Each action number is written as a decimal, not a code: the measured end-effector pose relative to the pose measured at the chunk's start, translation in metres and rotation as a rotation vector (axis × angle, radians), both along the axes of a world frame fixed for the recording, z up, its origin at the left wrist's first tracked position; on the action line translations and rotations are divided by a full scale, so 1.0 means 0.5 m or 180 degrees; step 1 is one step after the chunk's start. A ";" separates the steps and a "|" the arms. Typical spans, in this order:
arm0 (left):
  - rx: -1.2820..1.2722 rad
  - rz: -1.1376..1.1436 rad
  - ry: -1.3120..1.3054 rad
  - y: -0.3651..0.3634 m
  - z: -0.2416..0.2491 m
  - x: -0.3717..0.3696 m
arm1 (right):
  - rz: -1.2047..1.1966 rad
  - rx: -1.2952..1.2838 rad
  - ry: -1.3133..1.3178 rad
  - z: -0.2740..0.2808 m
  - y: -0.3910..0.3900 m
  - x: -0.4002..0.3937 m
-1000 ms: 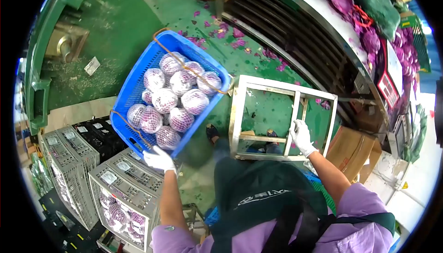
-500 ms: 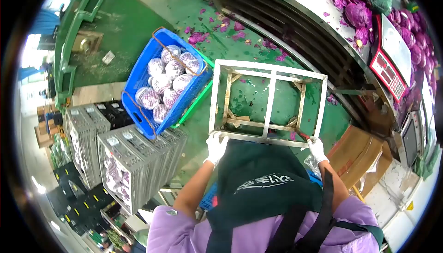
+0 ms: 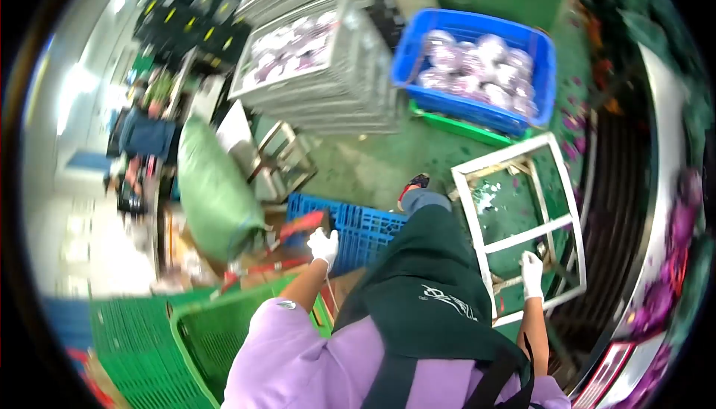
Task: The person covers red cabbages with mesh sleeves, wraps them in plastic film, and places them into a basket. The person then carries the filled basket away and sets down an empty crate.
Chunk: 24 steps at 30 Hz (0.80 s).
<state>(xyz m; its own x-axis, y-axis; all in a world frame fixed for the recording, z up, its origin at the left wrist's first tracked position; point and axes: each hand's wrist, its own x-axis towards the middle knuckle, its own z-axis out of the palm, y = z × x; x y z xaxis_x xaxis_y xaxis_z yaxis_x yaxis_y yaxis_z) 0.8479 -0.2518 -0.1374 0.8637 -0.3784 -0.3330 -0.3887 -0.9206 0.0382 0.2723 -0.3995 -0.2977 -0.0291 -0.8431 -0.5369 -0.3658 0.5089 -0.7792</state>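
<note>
My left hand [image 3: 323,246], in a white glove, is held out at the edge of a blue plastic crate [image 3: 365,222], fingers a little apart and nothing visible in them. White-gloved too, my right hand [image 3: 531,273] overlaps the inside of a white metal frame stand [image 3: 528,236], close to its crossbar; its fingers are blurred. The stand is on the green floor to my right. Beyond it, a blue basket [image 3: 477,103] holds several net-wrapped purple cabbages [image 3: 481,66] and rests on a green crate [image 3: 470,124].
Grey crates [image 3: 328,103] with wrapped cabbages are stacked at the upper left. A full green sack [image 3: 216,193] leans left, above green crates [image 3: 142,342]. A red-edged scale [image 3: 608,375] and purple leaves lie along the bench at right. My shoe [image 3: 412,187] shows ahead.
My view has swung left. Both hands have come off the stand's near bar; the left moved out toward the blue crate, while the right is still over the stand.
</note>
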 end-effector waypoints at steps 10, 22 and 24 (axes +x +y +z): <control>-0.0589 0.1348 -0.1021 0.268 0.057 0.115 | 0.0614 0.0466 0.0193 0.042 -0.015 -0.004; -0.3652 0.3193 0.0300 0.424 0.094 0.038 | 0.0929 0.1660 0.0234 0.033 0.035 0.277; -0.3746 0.3666 0.0113 0.480 0.095 0.008 | 0.1485 0.1132 -0.0346 0.079 -0.023 0.363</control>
